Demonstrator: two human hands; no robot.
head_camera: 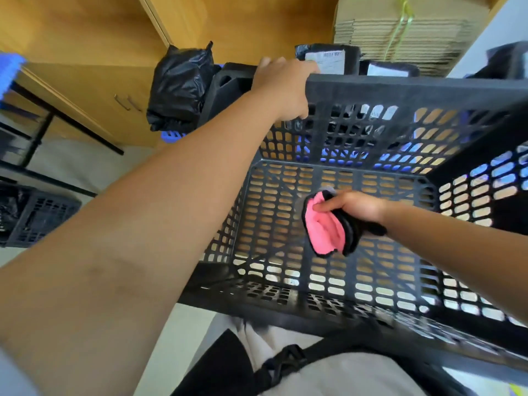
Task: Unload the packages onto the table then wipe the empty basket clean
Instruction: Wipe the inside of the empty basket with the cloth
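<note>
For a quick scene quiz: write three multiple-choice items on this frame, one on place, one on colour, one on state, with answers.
1. Where is the left hand?
A. on the basket's far rim
B. on the floor
C. inside the basket

2. What colour is the cloth?
A. green with white
B. pink with black
C. yellow

3. What state is the black basket in?
A. full of packages
B. lidded
C. empty of packages

Answers: A, its fingers curl over the rim; B, pink folds show with a black edge; C, only the right hand and cloth are inside.
</note>
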